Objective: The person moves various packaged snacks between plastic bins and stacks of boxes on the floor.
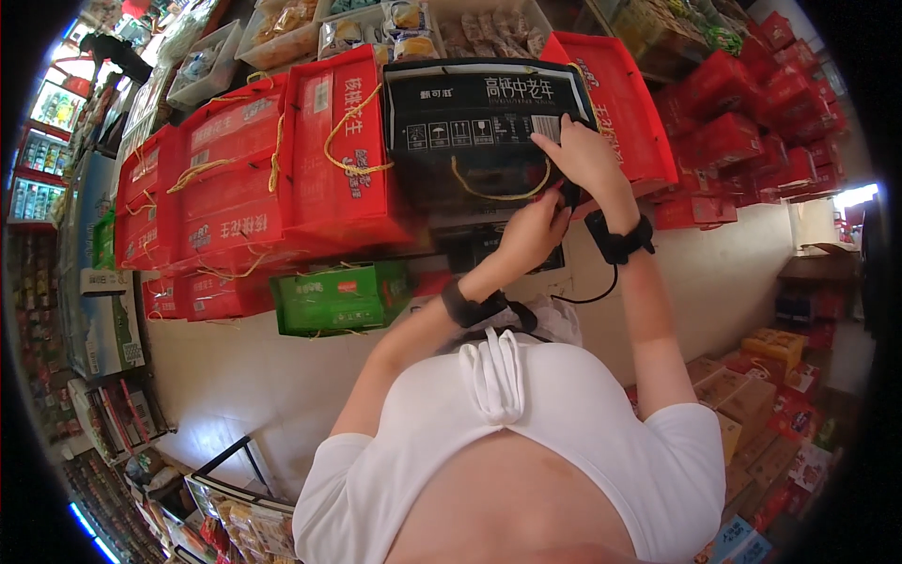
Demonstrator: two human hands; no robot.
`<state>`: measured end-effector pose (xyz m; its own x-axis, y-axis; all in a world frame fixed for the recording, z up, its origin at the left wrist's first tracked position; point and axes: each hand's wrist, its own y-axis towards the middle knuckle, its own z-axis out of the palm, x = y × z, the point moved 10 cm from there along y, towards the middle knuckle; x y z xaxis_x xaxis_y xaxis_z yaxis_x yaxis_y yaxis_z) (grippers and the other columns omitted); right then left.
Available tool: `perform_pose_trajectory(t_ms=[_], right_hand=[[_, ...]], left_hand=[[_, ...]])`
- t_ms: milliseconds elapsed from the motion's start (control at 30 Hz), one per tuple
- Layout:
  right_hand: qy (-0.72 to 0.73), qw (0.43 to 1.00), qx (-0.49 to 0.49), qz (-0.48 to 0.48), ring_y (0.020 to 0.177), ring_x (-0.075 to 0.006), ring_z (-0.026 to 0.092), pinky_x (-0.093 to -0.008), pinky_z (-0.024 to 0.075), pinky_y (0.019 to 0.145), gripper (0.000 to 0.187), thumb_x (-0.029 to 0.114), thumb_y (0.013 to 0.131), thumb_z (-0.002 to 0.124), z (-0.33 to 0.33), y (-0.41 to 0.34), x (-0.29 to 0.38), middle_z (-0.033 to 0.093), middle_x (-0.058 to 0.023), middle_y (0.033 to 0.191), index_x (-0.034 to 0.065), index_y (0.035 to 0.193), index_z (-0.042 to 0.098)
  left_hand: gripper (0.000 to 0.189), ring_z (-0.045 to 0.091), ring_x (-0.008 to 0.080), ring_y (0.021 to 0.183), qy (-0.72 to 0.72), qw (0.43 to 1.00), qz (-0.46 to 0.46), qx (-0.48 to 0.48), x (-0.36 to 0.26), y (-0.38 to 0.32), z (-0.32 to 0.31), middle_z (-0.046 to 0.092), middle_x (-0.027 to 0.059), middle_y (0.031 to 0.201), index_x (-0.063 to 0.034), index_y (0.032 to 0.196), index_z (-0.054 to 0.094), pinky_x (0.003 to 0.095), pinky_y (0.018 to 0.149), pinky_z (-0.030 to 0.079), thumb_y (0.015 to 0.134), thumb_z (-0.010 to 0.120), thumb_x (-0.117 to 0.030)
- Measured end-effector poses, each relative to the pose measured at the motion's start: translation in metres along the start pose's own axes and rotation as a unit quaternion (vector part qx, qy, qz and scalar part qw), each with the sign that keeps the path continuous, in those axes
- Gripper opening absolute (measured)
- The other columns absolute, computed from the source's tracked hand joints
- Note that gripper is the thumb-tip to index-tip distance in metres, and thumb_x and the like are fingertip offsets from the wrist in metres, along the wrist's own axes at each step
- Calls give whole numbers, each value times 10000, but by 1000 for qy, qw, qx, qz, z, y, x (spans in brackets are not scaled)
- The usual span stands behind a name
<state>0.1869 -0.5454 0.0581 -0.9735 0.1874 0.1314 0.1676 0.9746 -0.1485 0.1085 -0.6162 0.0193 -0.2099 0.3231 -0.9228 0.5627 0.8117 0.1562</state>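
Note:
A black gift carton (465,106) with printed symbols, a barcode and a yellow rope handle (500,194) lies among red gift cartons. My right hand (585,151) rests on its right side near the barcode, thumb and forefinger spread. Just below, my left hand (539,225) is bent at the carton's lower right corner, with something dark at its fingertips that I cannot make out. One red carton (338,141) stands directly left of the black one, another red carton (613,106) directly right. Both wrists wear black bands, and a black cable hangs from the right one.
Plastic bins (282,35) of packaged food line the back. Below the red row sits a green carton (331,299). Red boxes (733,141) are piled at the right, with more cartons (754,395) lower down. A wire-framed rack (239,493) of packets stands at the lower left.

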Motion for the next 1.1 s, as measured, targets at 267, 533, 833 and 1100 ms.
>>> perform_pose_trajectory(t_ms=[267, 533, 833, 1100], right_hand=[[57, 993, 94, -39, 1212, -317, 282, -333, 257, 980, 794, 557, 794, 389, 3, 66, -10, 263, -223, 1315, -37, 1289, 210], [153, 981, 63, -102, 1083, -307, 438, -328, 351, 893, 622, 498, 811, 412, 0, -11, 8, 459, -174, 1180, 10, 1196, 421], [131, 990, 16, -48, 1059, -336, 440, -332, 350, 885, 829, 560, 776, 431, 4, 22, 8, 428, -240, 1173, -89, 1256, 239], [162, 982, 7, -94, 1117, -315, 401, -306, 308, 929, 743, 527, 803, 414, 0, 19, 31, 413, -233, 1199, -64, 1239, 304]], left_hand=[[126, 480, 148, 467, -53, 998, -21, -23, 10, 35, -28, 485, 82, 535, -3, 834, 424, 279, 452, 373, 841, 476, -118], [140, 537, 233, 498, -68, 996, -58, 9, 19, -7, -14, 534, 114, 562, -12, 832, 482, 316, 476, 399, 820, 495, -150], [131, 454, 105, 499, -143, 987, -69, -16, 14, 5, -40, 489, 53, 563, 10, 855, 444, 240, 477, 363, 849, 470, -118], [137, 518, 174, 498, -158, 983, -93, -28, 28, -4, -42, 540, 110, 619, 5, 858, 462, 289, 480, 393, 818, 500, -121]])
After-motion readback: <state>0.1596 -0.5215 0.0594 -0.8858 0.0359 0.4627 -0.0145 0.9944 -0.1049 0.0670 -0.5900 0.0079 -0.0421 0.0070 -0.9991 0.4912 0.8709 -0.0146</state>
